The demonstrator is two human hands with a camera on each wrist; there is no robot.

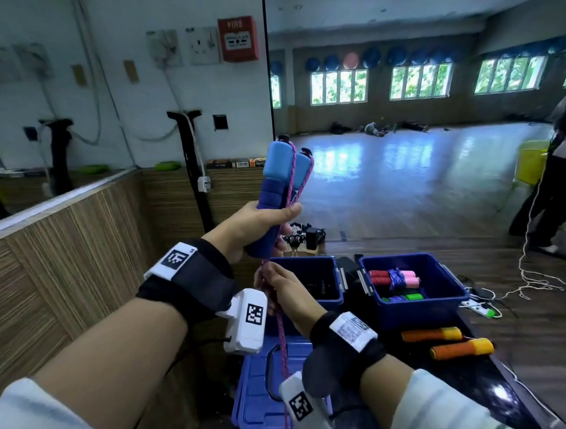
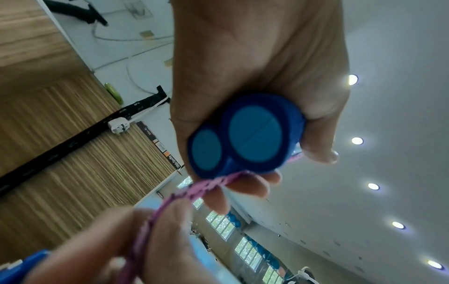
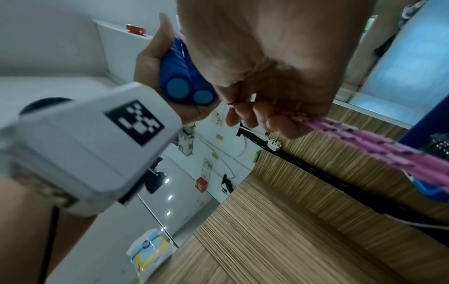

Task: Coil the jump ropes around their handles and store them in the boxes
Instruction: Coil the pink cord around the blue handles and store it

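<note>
Blue handles: two blue handles [image 1: 276, 195] are held side by side and upright, clasped together in the left hand [image 1: 253, 226]; their round end caps show below the fist in the wrist views.
Rope: a pink rope [image 1: 280, 326] runs down the handles, leaves the bottom of the left fist and hangs straight down.
Left hand: fingers and thumb are curled round both handles.
Right hand: the right hand [image 1: 286, 289] is set just below the left, and the rope is pinched between its fingertips.
Left box: an open blue box [image 1: 337, 296] lies just beyond the right hand.
Right box: a second blue box [image 1: 439, 305], further right, holds coiled ropes with red-pink and green handles.
Orange handles: two orange handles [image 1: 446, 341] lie to the right of the right wrist.
Lid: a blue lid [image 1: 255, 391] lies beneath the hanging rope.
</note>
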